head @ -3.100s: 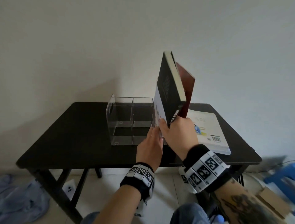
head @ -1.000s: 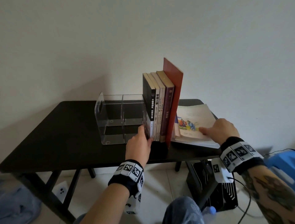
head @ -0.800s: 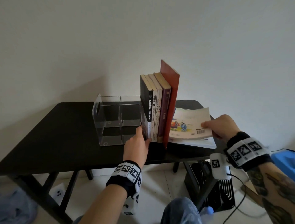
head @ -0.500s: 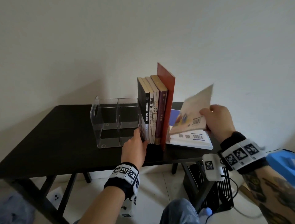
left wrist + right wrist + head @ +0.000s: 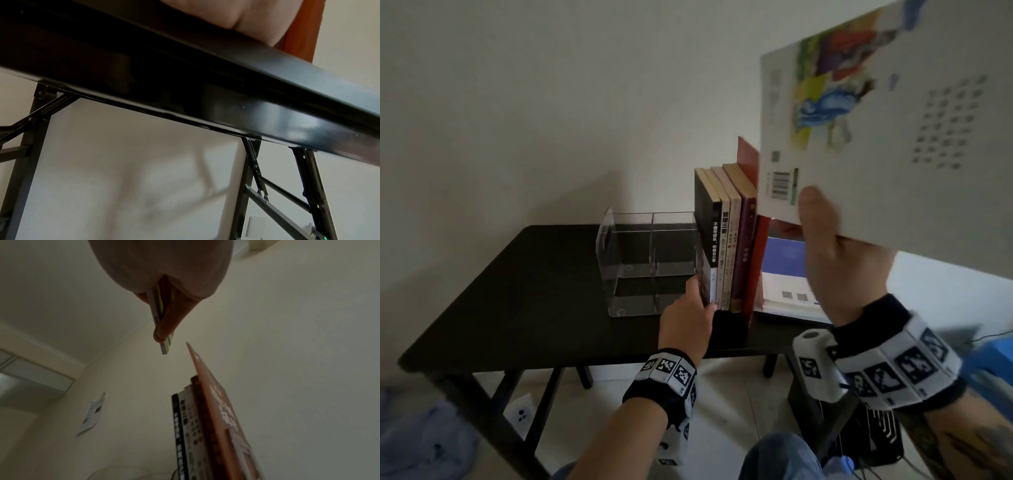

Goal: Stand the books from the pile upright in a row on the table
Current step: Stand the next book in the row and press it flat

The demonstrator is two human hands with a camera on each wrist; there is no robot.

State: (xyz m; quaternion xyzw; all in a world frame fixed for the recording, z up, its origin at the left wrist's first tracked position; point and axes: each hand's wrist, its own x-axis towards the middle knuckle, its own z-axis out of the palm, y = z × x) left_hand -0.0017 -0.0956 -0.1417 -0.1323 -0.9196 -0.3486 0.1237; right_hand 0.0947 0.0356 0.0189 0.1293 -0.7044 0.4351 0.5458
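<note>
While the right hand (image 5: pixel 835 260) pinches the thin illustrated book (image 5: pixel 887 113) at its lower corner, thumb on the cover near the barcode, the book hangs raised at upper right of the head view, above the remaining pile (image 5: pixel 787 277). The left hand (image 5: pixel 686 322) braces the black book (image 5: pixel 705 236) at the left end of the upright row (image 5: pixel 729 236); whether its fingers curl or lie flat cannot be determined. A clear acrylic organizer (image 5: pixel 643 263) stands just left of the row on the table (image 5: pixel 534 294). Judged by its slim spine, the held book is light and flexible and will likely sag. Grip near the spine edge, and lower it flush against the tall red book (image 5: pixel 748 157).
</note>
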